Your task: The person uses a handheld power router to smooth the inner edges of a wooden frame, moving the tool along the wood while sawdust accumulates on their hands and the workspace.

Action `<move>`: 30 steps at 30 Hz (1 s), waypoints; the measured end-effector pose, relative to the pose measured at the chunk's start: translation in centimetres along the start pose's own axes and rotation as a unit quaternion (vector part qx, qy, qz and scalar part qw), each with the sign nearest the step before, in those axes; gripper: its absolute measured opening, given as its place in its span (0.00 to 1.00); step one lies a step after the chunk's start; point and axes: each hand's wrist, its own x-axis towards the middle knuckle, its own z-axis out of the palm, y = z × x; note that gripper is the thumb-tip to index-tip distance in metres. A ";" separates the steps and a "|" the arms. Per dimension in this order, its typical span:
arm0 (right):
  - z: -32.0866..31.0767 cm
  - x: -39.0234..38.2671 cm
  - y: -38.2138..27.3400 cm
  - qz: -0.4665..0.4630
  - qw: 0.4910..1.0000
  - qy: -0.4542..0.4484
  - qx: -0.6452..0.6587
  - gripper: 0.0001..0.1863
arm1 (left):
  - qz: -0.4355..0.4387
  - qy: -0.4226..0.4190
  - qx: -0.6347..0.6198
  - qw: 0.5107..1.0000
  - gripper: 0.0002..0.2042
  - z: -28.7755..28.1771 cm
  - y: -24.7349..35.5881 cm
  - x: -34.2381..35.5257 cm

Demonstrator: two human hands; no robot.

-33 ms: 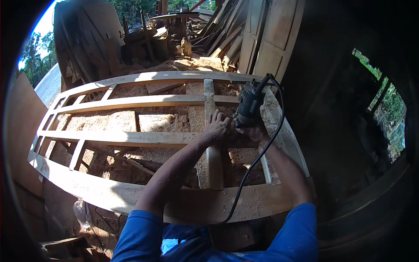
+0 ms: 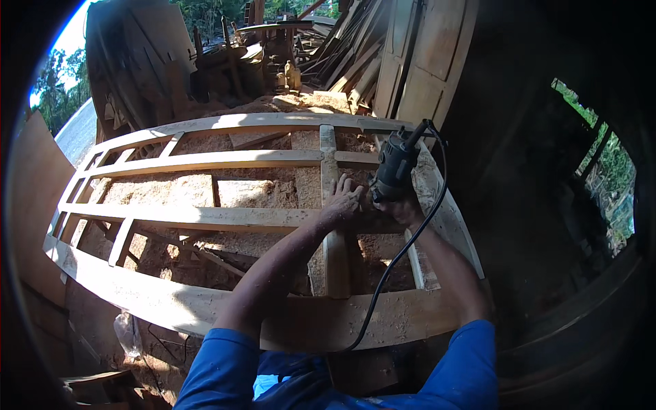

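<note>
A wooden frame of long rails and short crosspieces lies across the view, lightly dusted with shavings. My left hand rests on it at the middle crosspiece, fingers apart, just left of a dark corded router-like power tool. My right hand is closed round the tool's lower part, partly hidden beneath it. The tool's black cord loops down over the frame's near rail, between my forearms. Where the bit meets the wood is hidden.
Sawdust and loose boards lie beneath the frame. Behind it are stacked planks, upright panels and dark leaning sheets. A board stands at the left. A plastic bag is at the lower left.
The tool, both my hands and the cord have shifted very slightly to the right. My grip on the tool looks the same.
</note>
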 end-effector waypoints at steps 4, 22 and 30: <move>-0.7 -0.8 -0.4 0.024 0.996 0.023 0.087 0.45 | 0.024 0.047 -0.006 0.999 0.27 2.3 -0.1 1.1; -4.3 -0.7 0.2 -0.009 0.992 0.035 -0.124 0.38 | 0.017 0.023 -0.061 0.998 0.47 3.3 2.6 3.2; -4.7 -1.7 0.7 -0.026 0.995 0.094 -0.035 0.42 | 0.011 0.032 -0.031 0.999 0.25 1.5 5.5 2.4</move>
